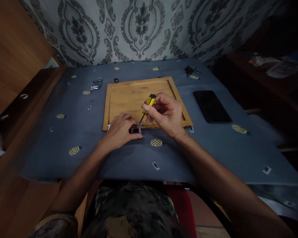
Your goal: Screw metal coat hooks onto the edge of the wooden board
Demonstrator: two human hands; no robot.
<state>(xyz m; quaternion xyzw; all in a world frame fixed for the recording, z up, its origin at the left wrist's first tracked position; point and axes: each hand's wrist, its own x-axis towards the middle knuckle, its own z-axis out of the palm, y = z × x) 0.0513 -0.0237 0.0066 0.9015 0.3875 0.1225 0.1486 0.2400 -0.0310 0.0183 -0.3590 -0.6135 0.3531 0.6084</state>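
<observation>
A wooden panel (139, 99) with a raised frame lies flat on the blue patterned cloth. At its near edge, left of the middle, sits a small dark and metallic piece (136, 129). The fingers and thumb of my left hand (120, 130) are closed round this piece. My right hand (166, 114) grips a yellow and black screwdriver (150, 100) by its handle, tilted, above the panel's near part. The screwdriver's tip points down at the metallic piece; whether it touches a screw is too small to tell.
Metal parts (96, 83) lie on the cloth left of the panel. A black flat device (212, 106) rests to the right, with a small dark object (191, 70) behind it. A patterned curtain (141, 29) hangs behind the table. Clear plastic (285, 67) shows at the far right.
</observation>
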